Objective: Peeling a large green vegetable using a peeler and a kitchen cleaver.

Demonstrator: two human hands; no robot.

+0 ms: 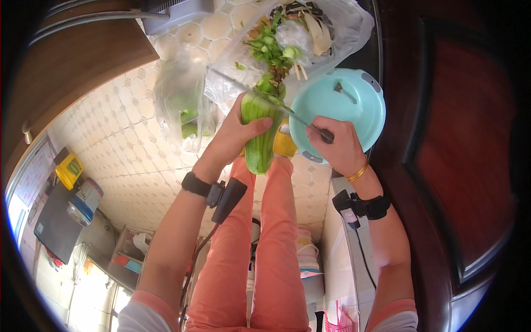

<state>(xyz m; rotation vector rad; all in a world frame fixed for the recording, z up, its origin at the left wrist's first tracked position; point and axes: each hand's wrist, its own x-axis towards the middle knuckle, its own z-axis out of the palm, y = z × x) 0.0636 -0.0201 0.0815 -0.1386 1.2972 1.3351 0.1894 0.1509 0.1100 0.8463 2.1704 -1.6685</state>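
My left hand point(238, 135) holds a long, pale green stem vegetable point(259, 149), its thumb across the front. Its kind is not certain; it may be a peeled stem. My right hand point(340, 143) grips the dark handle of a knife point(296, 116). The blade, partly blurred, slants up to the left across the vegetable's upper end. Beyond that end, a clear plastic bag point(352, 25) lies spread with green trimmings point(269, 45), a crumpled wrap and other scraps in it. Near my right hand stands a light blue basin point(323, 95) with a small metal-headed tool point(345, 93) inside.
Left of the vegetable, another clear plastic bag point(178, 91) with green pieces stands on the tiled floor point(137, 137). A dark red wooden panel point(464, 157) rises at the right. A brown wooden surface point(83, 70) is at the upper left. A yellow slipper point(284, 143) shows below the knife.
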